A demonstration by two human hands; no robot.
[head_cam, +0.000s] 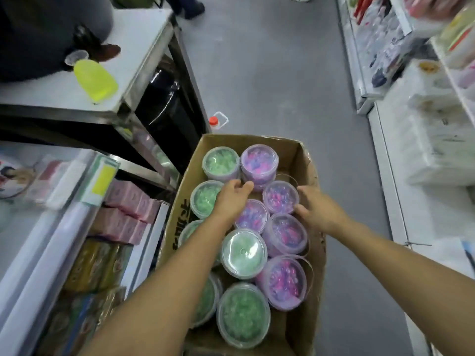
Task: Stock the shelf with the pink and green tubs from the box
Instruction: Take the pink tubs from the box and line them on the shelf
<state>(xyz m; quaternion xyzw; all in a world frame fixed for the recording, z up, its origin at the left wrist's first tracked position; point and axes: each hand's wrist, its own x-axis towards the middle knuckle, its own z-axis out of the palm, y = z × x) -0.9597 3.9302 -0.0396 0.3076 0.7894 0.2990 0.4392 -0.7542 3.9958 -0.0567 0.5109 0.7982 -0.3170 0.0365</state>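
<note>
An open cardboard box on the floor holds several clear-lidded tubs, green ones on the left and pink-purple ones on the right. My left hand reaches in over a green tub, fingers extended toward the gap between the tubs, holding nothing. My right hand touches the right side of a pink tub, thumb near its lower edge and fingers near its upper rim; the grip is not plainly closed. Another green tub sits on top in the middle.
A shelf unit with pink boxes and gold packs stands at the left. A metal table with a yellow bottle is behind it. White shelving with goods lines the right. A small red-capped jug stands beyond the box.
</note>
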